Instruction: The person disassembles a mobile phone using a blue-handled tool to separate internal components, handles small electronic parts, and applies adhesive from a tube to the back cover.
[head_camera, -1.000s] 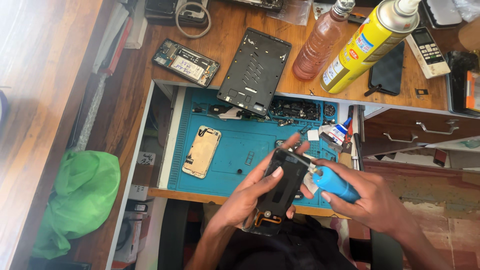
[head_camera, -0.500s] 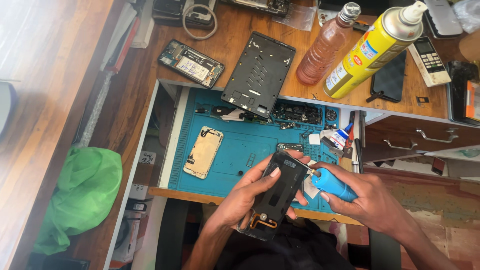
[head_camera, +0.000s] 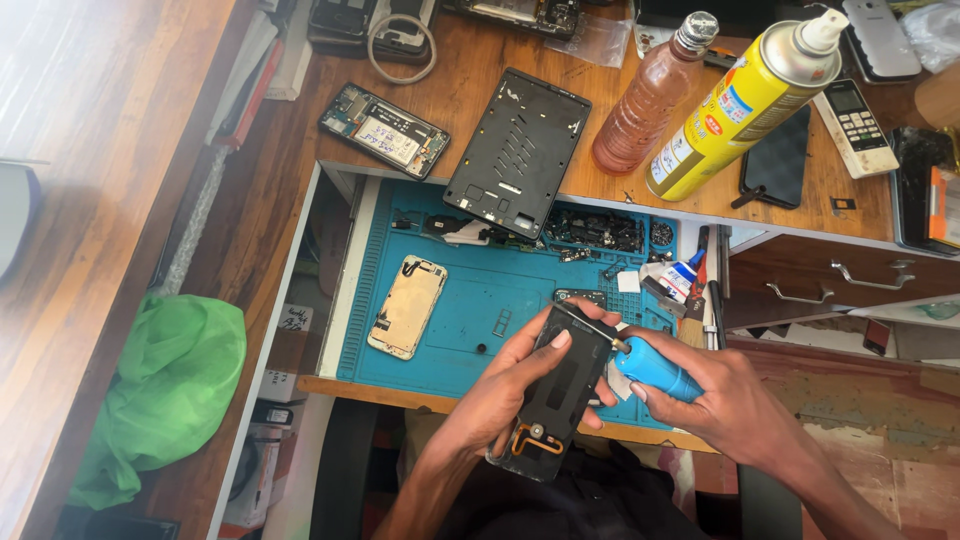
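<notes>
Low in the frame, my left hand (head_camera: 500, 395) grips an opened black phone (head_camera: 556, 400), flat and matte, an orange ring at its lower end. My right hand (head_camera: 725, 405) wraps a blue-handled screwdriver (head_camera: 640, 362), tip on the phone's top. Beyond lies a ribbed blue mat (head_camera: 480, 300); farther up, a glossy yellow spray can (head_camera: 745, 105).

1. A brown wooden desk (head_camera: 480, 90) carries a pinkish plastic bottle (head_camera: 648, 100), a yellow spray can (head_camera: 745, 105) and a black tablet frame (head_camera: 517, 152).
2. A blue rubber work mat (head_camera: 500, 300) on the pull-out shelf holds a gold phone back (head_camera: 407, 306) and, seemingly, small screws (head_camera: 600, 228).
</notes>
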